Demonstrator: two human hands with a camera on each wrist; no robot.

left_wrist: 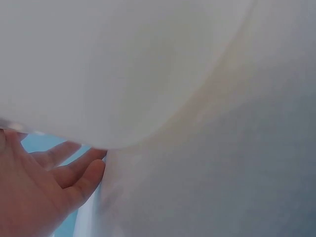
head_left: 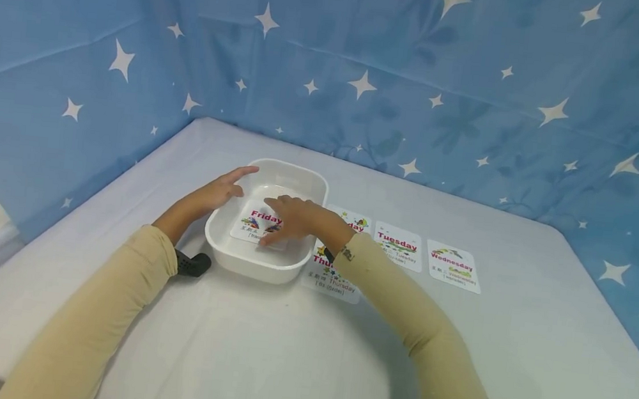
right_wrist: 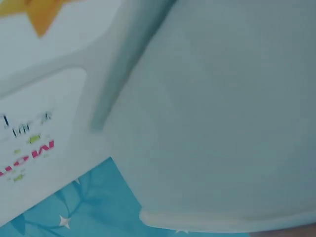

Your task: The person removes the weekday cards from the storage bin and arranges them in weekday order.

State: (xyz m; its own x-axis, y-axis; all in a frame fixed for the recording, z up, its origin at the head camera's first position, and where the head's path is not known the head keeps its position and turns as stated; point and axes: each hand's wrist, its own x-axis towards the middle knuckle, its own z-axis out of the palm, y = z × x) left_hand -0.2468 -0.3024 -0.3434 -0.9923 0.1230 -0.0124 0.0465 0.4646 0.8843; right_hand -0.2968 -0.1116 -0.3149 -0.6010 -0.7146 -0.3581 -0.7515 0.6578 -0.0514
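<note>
The card (head_left: 255,223), being thin, could elude the right hand (head_left: 293,219), fingers spread, while the left hand (head_left: 215,192), fingers outstretched, touches the tub (head_left: 257,269).

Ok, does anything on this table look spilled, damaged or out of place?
Nothing stands out: the white tub stands upright with the Friday card inside; the Tuesday card and Wednesday card lie flat, face up. No spill shows.

The right fingers (head_left: 280,205) partly hide the Friday card (head_left: 249,226), the right forearm (head_left: 397,297) the Thursday card (head_left: 325,282).
</note>
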